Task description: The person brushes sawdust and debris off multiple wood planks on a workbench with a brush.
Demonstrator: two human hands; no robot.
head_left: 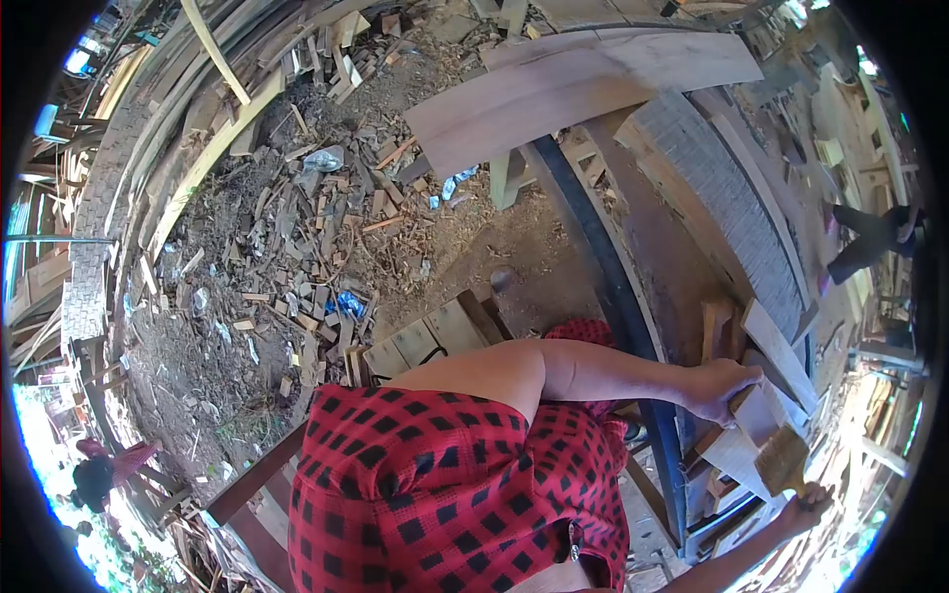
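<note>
My left hand (727,388) reaches out over the bench, its fingers closed on the edge of a small wooden block (758,415). Lower down, my right hand (809,504) grips the pale handle of a wide brush (782,461) with brownish bristles. The bristle end overlaps the block and the light wooden piece (736,457) under it in this view. Close by my left hand, a pale narrow board (779,348) leans at a slant beside a brown wooden upright (716,329).
A long thin plank (583,91) lies across the bench's far end, near a thick rough-sawn board (717,183). A dark beam (611,267) runs along the bench's side. Wood scraps (316,212) litter the ground. Other people (872,237) are visible at the edges.
</note>
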